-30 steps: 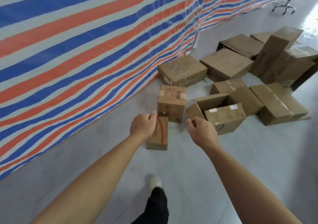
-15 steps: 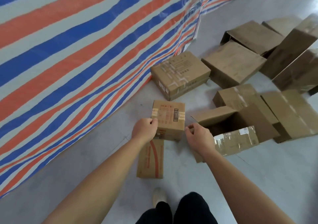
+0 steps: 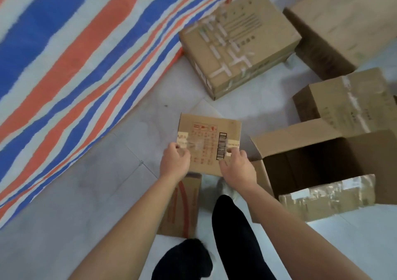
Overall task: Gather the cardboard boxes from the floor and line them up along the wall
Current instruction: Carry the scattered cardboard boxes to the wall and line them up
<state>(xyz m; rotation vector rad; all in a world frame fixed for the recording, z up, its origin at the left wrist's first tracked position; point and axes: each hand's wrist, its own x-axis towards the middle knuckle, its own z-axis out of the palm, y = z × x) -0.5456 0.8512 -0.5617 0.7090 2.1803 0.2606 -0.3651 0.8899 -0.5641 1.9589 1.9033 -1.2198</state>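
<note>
Legs in black trousers [image 3: 234,232] stand nearest, beside a flat red-striped box [image 3: 182,206] lying on the grey floor [image 3: 64,215]. Just beyond it, the left hand [image 3: 175,163] and right hand [image 3: 235,165] grasp the near edge of a small barcode-printed box [image 3: 209,135], fingers curled onto its top. Right of that box lies an open box [image 3: 322,157]; beyond it, a large taped box [image 3: 238,41] touches the striped tarp wall [image 3: 75,54].

A blue-orange-white striped tarpaulin [image 3: 75,54] hangs left of black trouser legs [image 3: 236,226].
</note>
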